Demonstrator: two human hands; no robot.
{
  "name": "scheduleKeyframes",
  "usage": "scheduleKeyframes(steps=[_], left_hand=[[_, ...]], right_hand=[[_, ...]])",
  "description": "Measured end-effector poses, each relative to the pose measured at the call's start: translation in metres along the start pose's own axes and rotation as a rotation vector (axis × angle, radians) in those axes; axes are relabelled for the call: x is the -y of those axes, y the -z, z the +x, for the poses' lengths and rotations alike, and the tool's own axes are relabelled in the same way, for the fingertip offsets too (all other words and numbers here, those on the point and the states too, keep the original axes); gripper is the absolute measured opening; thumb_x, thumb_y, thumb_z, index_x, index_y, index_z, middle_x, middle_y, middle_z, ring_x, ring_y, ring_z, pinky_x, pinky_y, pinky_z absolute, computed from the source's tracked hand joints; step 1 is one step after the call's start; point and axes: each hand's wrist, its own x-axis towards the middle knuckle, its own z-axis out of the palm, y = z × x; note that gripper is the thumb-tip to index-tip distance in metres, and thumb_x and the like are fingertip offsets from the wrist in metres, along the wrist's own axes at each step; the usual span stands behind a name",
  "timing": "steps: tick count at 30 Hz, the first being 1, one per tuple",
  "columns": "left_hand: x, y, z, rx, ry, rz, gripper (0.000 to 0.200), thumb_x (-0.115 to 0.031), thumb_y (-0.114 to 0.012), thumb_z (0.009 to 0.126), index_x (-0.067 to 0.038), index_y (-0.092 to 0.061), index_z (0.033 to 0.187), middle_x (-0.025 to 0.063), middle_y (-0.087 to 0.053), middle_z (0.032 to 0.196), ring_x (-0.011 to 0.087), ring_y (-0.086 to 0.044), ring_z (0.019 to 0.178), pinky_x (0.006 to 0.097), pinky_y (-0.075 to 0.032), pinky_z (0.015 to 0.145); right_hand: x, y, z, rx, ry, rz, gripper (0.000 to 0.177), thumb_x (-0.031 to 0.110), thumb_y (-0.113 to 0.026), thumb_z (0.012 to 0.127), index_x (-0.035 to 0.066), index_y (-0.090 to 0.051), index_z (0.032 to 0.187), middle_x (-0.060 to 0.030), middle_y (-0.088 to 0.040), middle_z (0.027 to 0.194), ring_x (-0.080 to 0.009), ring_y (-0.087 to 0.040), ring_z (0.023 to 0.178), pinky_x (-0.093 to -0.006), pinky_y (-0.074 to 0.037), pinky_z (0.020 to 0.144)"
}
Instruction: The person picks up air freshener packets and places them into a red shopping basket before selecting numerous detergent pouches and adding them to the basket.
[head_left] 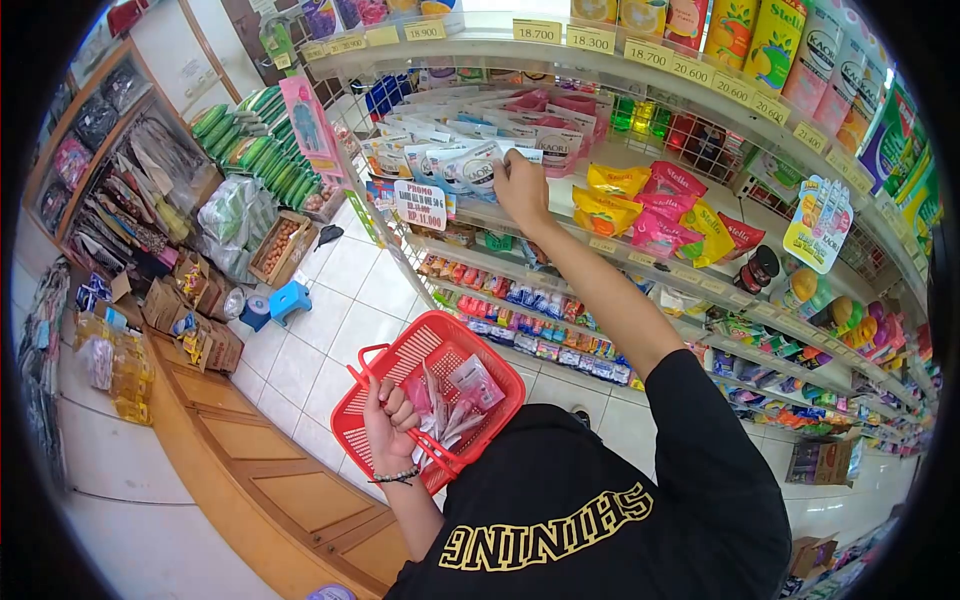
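Single head-worn view, facing forward and steeply down over shelves, arms, floor; wide, distorted.

Shop, with price-tagged shelves [640,62]

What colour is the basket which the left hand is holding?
The basket is red, seen best in the head view.

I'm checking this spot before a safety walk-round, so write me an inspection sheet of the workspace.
Surface: wire-backed shelf, stocked with pouches
Things in use: red basket holding pink and white packets; white pouches on the shelf
Clutter: cardboard boxes and a blue stool on the tiles
Hands: left grips the basket handle; right at the white pouches, grip unclear
Cables: nothing seen
Surroundings: shop goods, hanging clothes, wooden counter
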Motion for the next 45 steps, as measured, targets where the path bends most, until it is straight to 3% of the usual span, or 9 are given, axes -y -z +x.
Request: scheduleKeyframes(steps=[4, 8, 11, 13, 20, 28, 35, 41, 45], left_hand=[[-0.001, 0.001, -0.002, 0.019, 0.005, 0.006, 0.041, -0.041, -0.038, 0.108, -0.015, -0.043, 0.077, -0.0066, -0.024, 0.057, 0.0043, -0.017, 0.042, 0.0209, -0.015, 0.036], [-0.002, 0.004, -0.006, 0.06, 0.009, 0.001, 0.04, -0.04, -0.038, 0.108, -0.014, -0.043, 0.077, -0.0061, -0.023, 0.058, 0.0047, -0.017, 0.043, 0.0213, -0.016, 0.036], [-0.001, 0.004, -0.008, 0.041, 0.003, -0.018, 0.04, -0.04, -0.038, 0.108, -0.014, -0.043, 0.078, -0.006, -0.023, 0.058, 0.0046, -0.017, 0.043, 0.021, -0.016, 0.036], [-0.001, 0.006, -0.007, 0.038, -0.003, -0.015, 0.04, -0.04, -0.038, 0.108, -0.014, -0.043, 0.078, -0.0061, -0.023, 0.058, 0.0045, -0.017, 0.043, 0.021, -0.016, 0.036], [0.0, 0.007, -0.003, 0.078, 0.018, -0.03, 0.04, -0.038, -0.037, 0.108, -0.014, -0.043, 0.077, -0.0061, -0.023, 0.058, 0.0045, -0.017, 0.043, 0.0209, -0.016, 0.036], [0.002, 0.005, -0.002, 0.072, 0.042, -0.014, 0.041, -0.04, -0.038, 0.108, -0.015, -0.042, 0.077, -0.0066, -0.024, 0.056, 0.0046, -0.017, 0.042, 0.0214, -0.015, 0.036], [0.002, 0.005, -0.006, 0.063, 0.019, -0.031, 0.04, -0.039, -0.038, 0.108, -0.014, -0.043, 0.077, -0.0063, -0.023, 0.057, 0.005, -0.017, 0.044, 0.021, -0.017, 0.037], [0.001, 0.005, -0.007, 0.063, 0.01, -0.014, 0.041, -0.04, -0.038, 0.108, -0.015, -0.043, 0.076, -0.0063, -0.023, 0.057, 0.0048, -0.017, 0.043, 0.0211, -0.016, 0.036], [0.001, 0.004, -0.009, 0.052, -0.002, 0.0, 0.041, -0.04, -0.038, 0.108, -0.015, -0.042, 0.076, -0.0066, -0.023, 0.057, 0.0045, -0.016, 0.042, 0.021, -0.015, 0.035]], right_hand=[[-0.026, -0.026, -0.012, -0.099, -0.122, 0.219, 0.024, 0.024, -0.062, 0.092, 0.001, -0.062, 0.085, -0.023, -0.068, 0.074, -0.0448, -0.066, 0.074, -0.0525, -0.051, 0.067], [-0.016, -0.013, -0.03, -0.082, -0.12, 0.108, 0.028, 0.024, -0.065, 0.091, -0.002, -0.062, 0.083, -0.0215, -0.069, 0.075, -0.0399, -0.068, 0.072, -0.0467, -0.051, 0.063], [-0.012, -0.006, -0.033, -0.166, -0.029, -0.071, 0.024, 0.02, -0.068, 0.088, -0.003, -0.067, 0.091, -0.0242, -0.07, 0.085, -0.0401, -0.068, 0.081, -0.047, -0.053, 0.069], [-0.015, -0.004, -0.034, 0.013, 0.002, -0.156, 0.023, 0.018, -0.067, 0.087, 0.002, -0.07, 0.103, -0.0253, -0.067, 0.103, -0.04, -0.065, 0.098, -0.0491, -0.053, 0.081], [-0.032, -0.015, -0.024, 0.109, -0.092, -0.07, 0.027, 0.017, -0.071, 0.082, -0.002, -0.07, 0.102, -0.0244, -0.07, 0.094, -0.043, -0.067, 0.091, -0.0485, -0.053, 0.081], [-0.032, -0.024, -0.017, 0.198, -0.277, -0.115, 0.032, 0.024, -0.073, 0.084, 0.004, -0.068, 0.108, -0.0213, -0.071, 0.098, -0.0395, -0.068, 0.096, -0.0482, -0.055, 0.083], [-0.048, -0.035, -0.018, 0.208, -0.194, -0.108, 0.03, 0.024, -0.076, 0.08, 0.0, -0.071, 0.097, -0.0244, -0.071, 0.092, -0.0405, -0.069, 0.09, -0.0481, -0.055, 0.081], [-0.026, -0.016, -0.033, 0.202, -0.117, -0.151, 0.037, 0.024, -0.078, 0.078, 0.0, -0.068, 0.105, -0.023, -0.071, 0.095, -0.0398, -0.068, 0.092, -0.0479, -0.054, 0.08], [-0.018, 0.007, -0.053, 0.143, -0.144, -0.177, 0.055, 0.025, -0.081, 0.076, 0.0, -0.057, 0.119, -0.0216, -0.066, 0.107, -0.0409, -0.063, 0.103, -0.0488, -0.052, 0.085]])
